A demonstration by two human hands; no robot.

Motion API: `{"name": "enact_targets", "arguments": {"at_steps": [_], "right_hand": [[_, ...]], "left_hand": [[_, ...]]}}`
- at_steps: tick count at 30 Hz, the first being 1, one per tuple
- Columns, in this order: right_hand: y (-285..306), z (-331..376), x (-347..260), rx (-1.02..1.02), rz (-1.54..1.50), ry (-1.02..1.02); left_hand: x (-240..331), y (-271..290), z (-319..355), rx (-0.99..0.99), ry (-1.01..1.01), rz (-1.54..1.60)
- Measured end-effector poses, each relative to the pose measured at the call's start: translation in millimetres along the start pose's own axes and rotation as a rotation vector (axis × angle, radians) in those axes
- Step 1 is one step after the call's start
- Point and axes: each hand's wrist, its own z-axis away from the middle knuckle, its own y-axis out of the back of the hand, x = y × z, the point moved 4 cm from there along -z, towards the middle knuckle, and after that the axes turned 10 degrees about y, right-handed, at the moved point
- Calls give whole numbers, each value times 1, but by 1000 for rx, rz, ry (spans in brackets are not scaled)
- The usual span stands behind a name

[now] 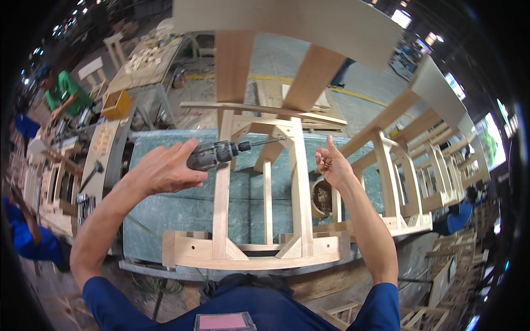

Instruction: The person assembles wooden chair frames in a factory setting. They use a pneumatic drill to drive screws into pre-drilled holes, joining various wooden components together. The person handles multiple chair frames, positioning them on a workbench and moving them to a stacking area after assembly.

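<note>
My left hand (165, 168) grips a dark cordless drill (212, 155). Its long thin bit points right, the tip at the far right corner of a pale wooden chair frame (301, 187). The frame lies on the table with its seat rails and corner blocks towards me; two broad back slats and a wide top board stretch away from it. My right hand (334, 167) hovers just right of the frame, thumb raised and fingers curled in. Something small seems to sit in those fingers, too small to name. Below that hand stands a round tub (321, 197) of small brownish pieces.
More chair frames (392, 176) stand in a row along the right. The greenish table (165, 215) carries the work. At left are a bench with a yellow box (116, 105), a hammer (91, 175) and a person in green (72, 91); people in blue work at both sides.
</note>
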Motion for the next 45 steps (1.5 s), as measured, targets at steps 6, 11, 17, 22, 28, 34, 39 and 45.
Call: {"name": "enact_targets", "arguments": {"at_steps": [6, 11, 17, 22, 28, 34, 39, 45], "right_hand": [[-47, -35, 33, -288, 160, -95], [-63, -42, 30, -352, 136, -86], [-69, -46, 33, -283, 230, -60], [-73, -47, 32, -250, 321, -70], [-79, -48, 35, -243, 329, -10], [-80, -48, 35, -267, 286, -24], [-78, -48, 37, -247, 242, -54], [-79, -50, 41, -268, 176, -78]], "left_hand": [[-17, -8, -4, -92, -83, 1], [-29, -16, -19, -149, -143, -11], [-34, -15, -43, -157, -182, -60], [-32, -14, -55, -199, -193, -64], [-32, -14, -63, -251, -185, -94], [-37, -21, -67, -116, -267, -36], [-33, -17, -84, -238, -281, -88], [-41, -15, -96, -194, -354, -122]]}}
